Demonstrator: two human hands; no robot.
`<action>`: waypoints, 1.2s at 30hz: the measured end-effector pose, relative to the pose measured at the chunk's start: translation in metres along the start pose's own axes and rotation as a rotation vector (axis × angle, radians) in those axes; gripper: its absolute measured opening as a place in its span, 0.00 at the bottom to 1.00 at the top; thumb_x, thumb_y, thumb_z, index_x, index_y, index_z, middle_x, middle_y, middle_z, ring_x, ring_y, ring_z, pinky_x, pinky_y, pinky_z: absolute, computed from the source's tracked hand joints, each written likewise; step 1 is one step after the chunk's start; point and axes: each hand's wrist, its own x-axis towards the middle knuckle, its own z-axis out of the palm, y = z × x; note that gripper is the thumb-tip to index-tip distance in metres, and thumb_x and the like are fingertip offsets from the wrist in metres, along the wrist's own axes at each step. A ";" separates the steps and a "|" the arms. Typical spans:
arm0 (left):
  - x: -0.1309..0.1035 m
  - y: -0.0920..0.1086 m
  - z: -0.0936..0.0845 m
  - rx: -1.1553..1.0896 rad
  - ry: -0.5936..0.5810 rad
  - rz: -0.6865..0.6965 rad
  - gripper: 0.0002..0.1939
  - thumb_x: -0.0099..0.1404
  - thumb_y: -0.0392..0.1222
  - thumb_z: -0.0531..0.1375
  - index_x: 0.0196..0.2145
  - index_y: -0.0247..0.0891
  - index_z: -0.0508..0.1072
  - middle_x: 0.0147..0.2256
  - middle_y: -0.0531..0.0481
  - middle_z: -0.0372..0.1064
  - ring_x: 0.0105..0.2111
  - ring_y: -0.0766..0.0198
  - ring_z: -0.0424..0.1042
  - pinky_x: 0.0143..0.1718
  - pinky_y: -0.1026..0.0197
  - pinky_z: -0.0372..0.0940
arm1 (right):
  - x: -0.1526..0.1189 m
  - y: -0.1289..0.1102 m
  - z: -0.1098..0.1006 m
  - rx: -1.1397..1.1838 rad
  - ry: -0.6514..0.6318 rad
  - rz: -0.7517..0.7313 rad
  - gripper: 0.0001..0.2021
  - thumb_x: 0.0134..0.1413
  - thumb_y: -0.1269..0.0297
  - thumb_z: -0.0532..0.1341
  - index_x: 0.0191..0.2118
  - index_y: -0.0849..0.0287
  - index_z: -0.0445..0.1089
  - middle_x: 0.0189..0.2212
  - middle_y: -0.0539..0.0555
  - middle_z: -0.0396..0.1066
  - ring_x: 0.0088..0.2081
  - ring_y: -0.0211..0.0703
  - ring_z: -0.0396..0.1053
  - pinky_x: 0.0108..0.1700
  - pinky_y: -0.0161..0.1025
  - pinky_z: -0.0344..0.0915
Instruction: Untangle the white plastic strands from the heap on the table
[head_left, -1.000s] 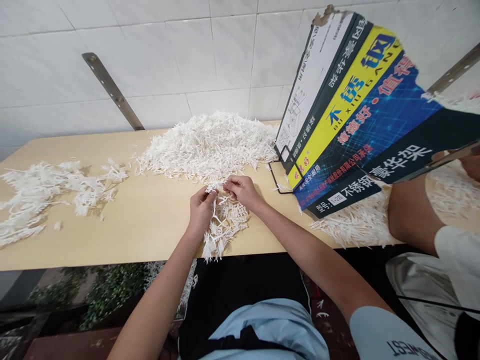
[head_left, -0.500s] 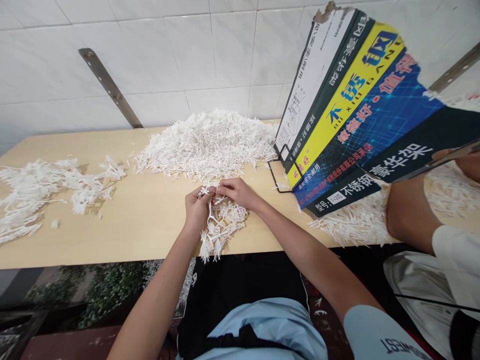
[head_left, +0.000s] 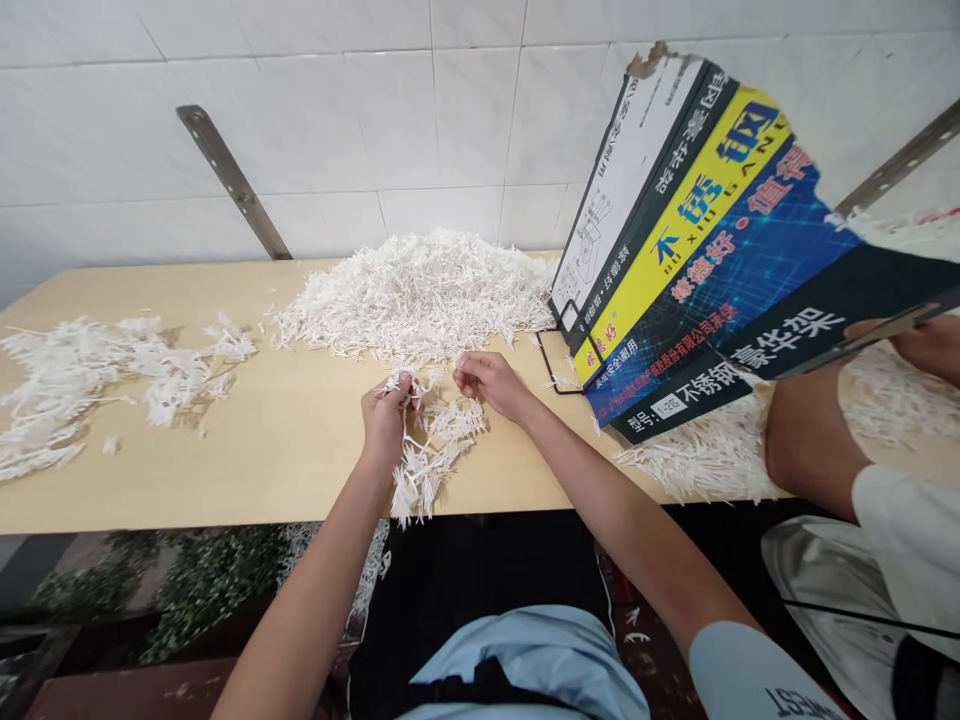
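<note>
My left hand (head_left: 387, 412) pinches a branching white strand, and more white strands (head_left: 431, 455) hang from it onto the pale table (head_left: 300, 440) near its front edge. Just to the right, my right hand (head_left: 491, 384) is closed, its fingertips together; anything held in them is too small to make out. Behind both hands lies a large heap of short white pieces (head_left: 427, 290). A looser spread of white branching strands (head_left: 97, 370) rests at the left of the table.
A printed cardboard panel (head_left: 697, 240) stands at the right in a black wire holder (head_left: 559, 362). Beyond it are another person's arm (head_left: 814, 425) and more white pieces (head_left: 712, 450). A tiled wall (head_left: 322, 120) with metal brackets (head_left: 236, 185) rises behind.
My hands have moved apart: the right has drawn away to the right, and the left has shifted slightly left with the strand. The view has tilted a little.
</note>
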 end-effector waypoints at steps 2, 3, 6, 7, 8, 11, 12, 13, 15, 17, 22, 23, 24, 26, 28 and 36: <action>-0.002 -0.002 0.001 0.053 -0.032 0.014 0.18 0.54 0.51 0.72 0.27 0.34 0.74 0.24 0.52 0.68 0.21 0.69 0.64 0.23 0.63 0.59 | 0.001 0.001 0.007 -0.177 0.136 0.001 0.14 0.54 0.53 0.67 0.37 0.59 0.72 0.26 0.49 0.71 0.21 0.35 0.65 0.24 0.34 0.61; -0.003 -0.003 0.002 0.073 -0.041 0.023 0.18 0.54 0.52 0.72 0.27 0.34 0.75 0.24 0.51 0.69 0.21 0.68 0.65 0.24 0.63 0.60 | 0.000 0.001 0.011 -0.264 0.188 -0.022 0.15 0.54 0.53 0.68 0.42 0.58 0.72 0.29 0.50 0.73 0.23 0.36 0.67 0.25 0.34 0.63; -0.005 -0.006 0.002 0.139 -0.059 0.053 0.19 0.56 0.54 0.70 0.25 0.35 0.74 0.22 0.51 0.68 0.21 0.68 0.65 0.24 0.63 0.60 | -0.004 -0.001 0.021 -0.439 0.184 -0.174 0.17 0.58 0.51 0.66 0.47 0.56 0.75 0.43 0.55 0.76 0.35 0.39 0.73 0.31 0.33 0.66; -0.005 -0.006 0.002 0.174 -0.071 0.067 0.19 0.57 0.54 0.69 0.24 0.35 0.74 0.21 0.52 0.67 0.21 0.68 0.64 0.24 0.64 0.59 | -0.006 -0.002 0.022 -0.453 0.137 -0.212 0.17 0.58 0.50 0.66 0.46 0.56 0.76 0.44 0.55 0.76 0.37 0.40 0.73 0.33 0.33 0.66; -0.005 -0.007 0.002 0.215 -0.085 0.082 0.18 0.58 0.53 0.69 0.23 0.35 0.73 0.20 0.53 0.66 0.20 0.68 0.63 0.23 0.64 0.58 | -0.007 -0.002 0.023 -0.453 0.087 -0.227 0.17 0.58 0.49 0.67 0.45 0.56 0.77 0.43 0.54 0.77 0.38 0.40 0.73 0.34 0.33 0.66; -0.006 -0.006 0.001 0.334 -0.131 0.123 0.17 0.61 0.49 0.66 0.21 0.36 0.72 0.18 0.53 0.64 0.20 0.68 0.62 0.22 0.65 0.56 | -0.006 0.002 0.023 -0.416 0.039 -0.191 0.18 0.54 0.46 0.69 0.36 0.59 0.79 0.32 0.52 0.77 0.31 0.39 0.71 0.32 0.34 0.63; -0.006 -0.006 0.002 0.368 -0.137 0.134 0.17 0.61 0.49 0.66 0.21 0.36 0.71 0.18 0.53 0.64 0.20 0.68 0.62 0.22 0.65 0.56 | -0.005 0.005 0.023 -0.400 0.064 -0.183 0.19 0.52 0.45 0.70 0.32 0.59 0.79 0.29 0.51 0.76 0.30 0.39 0.69 0.31 0.35 0.62; -0.008 -0.006 0.003 0.400 -0.134 0.145 0.17 0.61 0.48 0.66 0.21 0.36 0.71 0.18 0.53 0.64 0.19 0.68 0.61 0.22 0.65 0.56 | -0.004 0.007 0.024 -0.389 0.098 -0.181 0.20 0.51 0.45 0.70 0.30 0.60 0.78 0.26 0.51 0.75 0.28 0.39 0.68 0.31 0.35 0.61; -0.011 -0.004 0.005 0.451 -0.111 0.165 0.17 0.62 0.49 0.65 0.21 0.36 0.71 0.18 0.53 0.64 0.20 0.68 0.61 0.21 0.65 0.55 | -0.003 0.012 0.025 -0.380 0.171 -0.184 0.21 0.50 0.45 0.71 0.26 0.60 0.78 0.23 0.51 0.73 0.27 0.38 0.66 0.29 0.35 0.60; -0.014 -0.003 0.007 0.466 -0.100 0.179 0.17 0.62 0.49 0.65 0.22 0.35 0.72 0.19 0.53 0.65 0.20 0.68 0.61 0.22 0.65 0.55 | -0.004 0.016 0.027 -0.389 0.235 -0.194 0.20 0.51 0.46 0.70 0.27 0.60 0.78 0.22 0.51 0.72 0.25 0.38 0.65 0.28 0.35 0.58; -0.012 -0.004 0.006 0.278 -0.044 0.178 0.13 0.58 0.46 0.68 0.24 0.35 0.73 0.22 0.52 0.67 0.22 0.68 0.65 0.24 0.65 0.59 | -0.004 0.019 0.019 -0.269 0.451 -0.230 0.15 0.56 0.50 0.66 0.29 0.59 0.74 0.26 0.51 0.73 0.25 0.37 0.66 0.26 0.34 0.63; -0.010 -0.004 0.005 0.201 0.017 0.163 0.13 0.55 0.46 0.69 0.23 0.35 0.72 0.22 0.53 0.66 0.22 0.68 0.65 0.24 0.65 0.59 | -0.002 0.019 0.016 -0.184 0.525 -0.221 0.16 0.58 0.49 0.64 0.29 0.58 0.72 0.26 0.51 0.71 0.23 0.35 0.64 0.25 0.34 0.63; -0.009 -0.004 0.004 0.130 0.068 0.143 0.13 0.53 0.45 0.70 0.23 0.35 0.72 0.22 0.53 0.66 0.21 0.69 0.64 0.24 0.65 0.59 | 0.000 0.019 0.013 -0.107 0.586 -0.211 0.17 0.60 0.48 0.62 0.30 0.57 0.69 0.26 0.50 0.70 0.21 0.34 0.61 0.24 0.33 0.63; -0.007 -0.005 0.004 0.051 0.084 0.099 0.14 0.51 0.45 0.71 0.24 0.35 0.72 0.22 0.54 0.65 0.21 0.70 0.64 0.24 0.66 0.59 | 0.004 0.020 0.010 -0.068 0.593 -0.189 0.17 0.62 0.47 0.59 0.31 0.56 0.66 0.26 0.48 0.68 0.19 0.33 0.58 0.21 0.33 0.61; -0.007 -0.005 0.006 0.063 0.020 0.066 0.15 0.51 0.47 0.71 0.25 0.35 0.73 0.23 0.53 0.66 0.21 0.70 0.64 0.24 0.65 0.60 | 0.005 0.020 0.011 -0.195 0.470 -0.182 0.14 0.62 0.50 0.61 0.35 0.55 0.69 0.27 0.48 0.69 0.21 0.34 0.61 0.22 0.33 0.61; -0.011 -0.006 0.009 0.235 -0.043 0.064 0.17 0.57 0.50 0.69 0.24 0.34 0.73 0.21 0.52 0.67 0.20 0.69 0.63 0.23 0.65 0.58 | -0.004 0.006 0.023 -0.442 0.216 -0.332 0.16 0.62 0.57 0.63 0.53 0.55 0.75 0.53 0.57 0.74 0.40 0.41 0.73 0.40 0.38 0.70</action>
